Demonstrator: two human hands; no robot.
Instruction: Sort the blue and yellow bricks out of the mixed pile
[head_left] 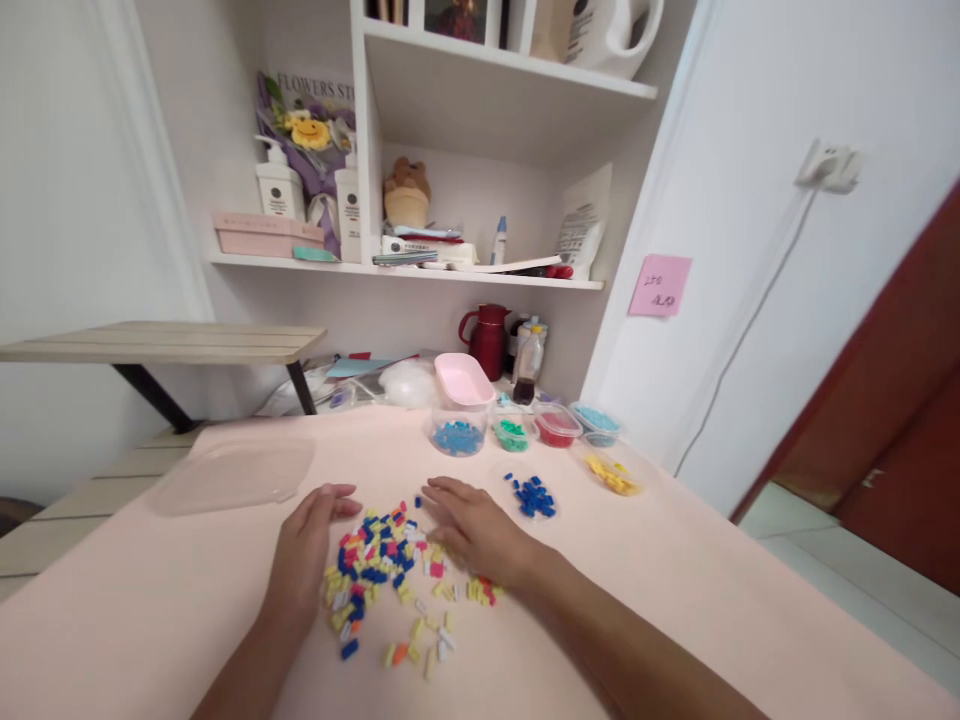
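Observation:
A loose heap of small plastic pieces (379, 550) in dark blue, pale yellow, pink, white and orange lies on the pink tabletop (570, 640). My left hand (311, 540) rests at the heap's left edge, fingers stretched out and holding nothing visible. On the other side, my right hand (476, 525) reaches in over the pieces with its fingers apart. One dark blue piece (418, 501) lies just off its fingertips. More dark blue pieces (534, 497) sit gathered in a shallow clear lid or dish to the right of that hand.
Behind stand clear tubs of blue pieces (459, 437), green pieces (512, 434), red pieces (556, 429) and light blue pieces (598, 418). Yellow pieces (613, 474) lie farther right. A clear tray (236, 475) is at left. A pink container (463, 380), red jug (489, 340) and bottle (529, 365) stand behind.

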